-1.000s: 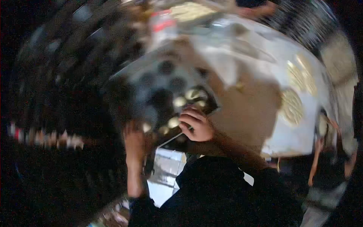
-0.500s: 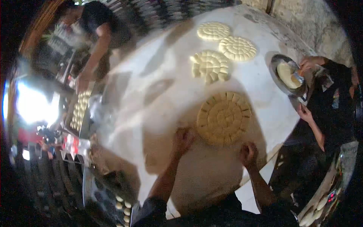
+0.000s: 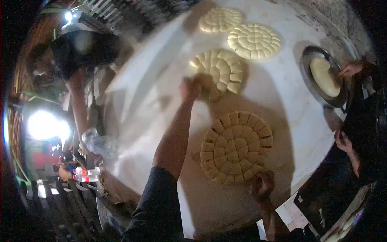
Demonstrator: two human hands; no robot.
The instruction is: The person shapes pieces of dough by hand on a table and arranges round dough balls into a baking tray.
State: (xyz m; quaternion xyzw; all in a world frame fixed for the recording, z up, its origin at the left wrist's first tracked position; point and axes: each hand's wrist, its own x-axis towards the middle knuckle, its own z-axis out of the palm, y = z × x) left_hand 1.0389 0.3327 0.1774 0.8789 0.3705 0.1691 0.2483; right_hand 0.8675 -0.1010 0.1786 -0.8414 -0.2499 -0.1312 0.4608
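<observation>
A round of scored dough (image 3: 237,149), cut into rings of small pieces, lies in shadow in front of me. My right hand (image 3: 264,183) is at its lower right edge with fingers curled; whatever they may hold is hidden. My left hand (image 3: 192,88) reaches forward to the lower left edge of a second scored dough round (image 3: 225,70). That hand is dark and blurred, so its fingers do not show clearly. The second round has a gap at its lower left side.
Two more scored dough rounds (image 3: 254,41) (image 3: 220,19) lie at the far end of the pale table (image 3: 278,92). On the right, another person's hand (image 3: 351,67) is by a metal pan (image 3: 309,74) holding a dough lump (image 3: 323,76). Another person (image 3: 86,54) leans in at the left.
My left hand has moved forward from beside the nearest dough round to the second one. My right hand now meets the nearest round's edge. The view has shifted.
</observation>
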